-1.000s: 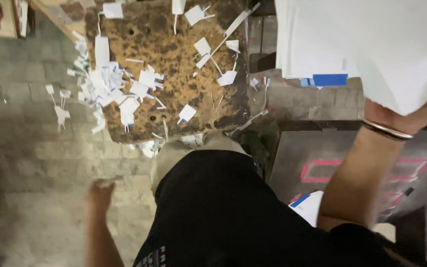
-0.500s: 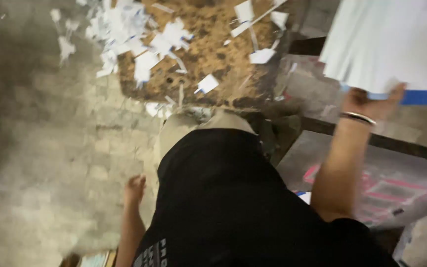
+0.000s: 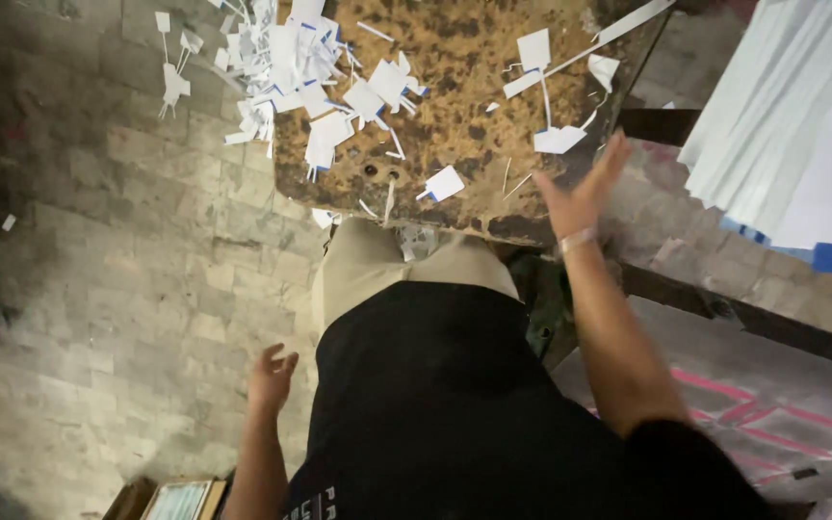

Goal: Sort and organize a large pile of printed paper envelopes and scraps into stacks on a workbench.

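— What occupied the hands?

— Nothing. The right hand (image 3: 585, 193) was raised with fingers spread, hovering over the near right corner of the rusty metal plate (image 3: 455, 96), grasping nothing. The left hand (image 3: 270, 377) hung loosely open above the tiled floor (image 3: 127, 289).

— And around them?

— White paper offcuts (image 3: 300, 67) littered the plate's far left corner, spilling onto the floor. A stack of white sheets (image 3: 801, 135) lay right of the plate, well apart from the hand.

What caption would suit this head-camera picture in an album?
Standing person's open right hand reaches over a rusty plate strewn with paper scraps; empty left hand hangs.
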